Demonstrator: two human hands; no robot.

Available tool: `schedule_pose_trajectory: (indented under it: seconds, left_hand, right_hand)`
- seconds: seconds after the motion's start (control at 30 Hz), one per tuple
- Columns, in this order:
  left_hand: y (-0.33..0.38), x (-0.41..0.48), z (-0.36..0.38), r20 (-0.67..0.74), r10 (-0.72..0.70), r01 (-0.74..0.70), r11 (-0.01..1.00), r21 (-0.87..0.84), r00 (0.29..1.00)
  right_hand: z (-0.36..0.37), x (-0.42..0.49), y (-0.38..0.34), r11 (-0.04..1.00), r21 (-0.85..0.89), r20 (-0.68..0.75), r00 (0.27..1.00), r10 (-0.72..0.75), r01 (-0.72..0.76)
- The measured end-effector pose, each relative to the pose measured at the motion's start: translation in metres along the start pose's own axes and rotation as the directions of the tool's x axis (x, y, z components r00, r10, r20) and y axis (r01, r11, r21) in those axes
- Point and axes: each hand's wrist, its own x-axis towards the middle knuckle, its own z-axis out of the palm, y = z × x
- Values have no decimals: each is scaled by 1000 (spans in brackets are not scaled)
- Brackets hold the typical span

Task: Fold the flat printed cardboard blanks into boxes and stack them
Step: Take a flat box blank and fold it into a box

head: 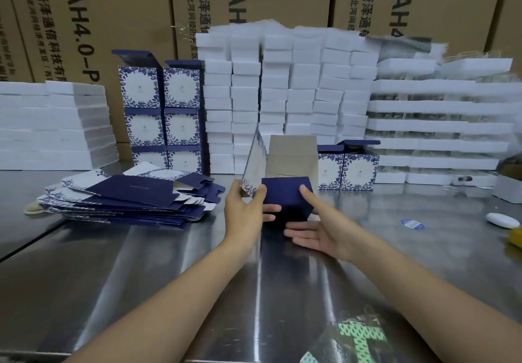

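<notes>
A half-formed navy and floral box (285, 193) stands on the steel table (197, 272) at centre, its grey inside open toward me. My left hand (248, 207) grips its left wall, thumb on the printed side and fingers on the navy panel. My right hand (316, 230) lies open against the box's right and lower side, index finger pointing up along the navy panel. A pile of flat printed blanks (127, 199) lies to the left. Finished boxes stand stacked at the back left (163, 114), and two more (348, 169) sit right behind the box.
White foam blocks (285, 94) are piled high behind the work area, with white trays at the right (440, 122) and left (53, 125). Brown cartons (93, 15) form the back wall. A white oval object (502, 220) and a blue sticker (412, 224) lie at the right.
</notes>
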Motion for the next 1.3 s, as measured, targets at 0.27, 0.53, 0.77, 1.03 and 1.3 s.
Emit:
schedule_pose_trajectory:
  seconds: [0.27,0.53,0.77,1.03,1.3]
  left_hand:
    - [-6,-9,3,77,91,-107,964,242,993]
    - [-9,-9,2,81,-291,272,943,193,953]
    - [-9,-8,6,65,-256,254,967,36,965]
    - [-4,-17,12,142,-274,262,960,99,951]
    - [-2,-23,16,257,-310,248,937,246,916]
  right_hand:
    - [9,5,8,953,207,-146,970,-194,222]
    - [32,-13,6,925,97,-78,930,-360,367]
    - [34,-18,9,981,175,84,991,-103,87]
    - [43,-19,15,981,-14,121,974,-189,193]
    - [45,-24,12,955,110,28,959,-281,276]
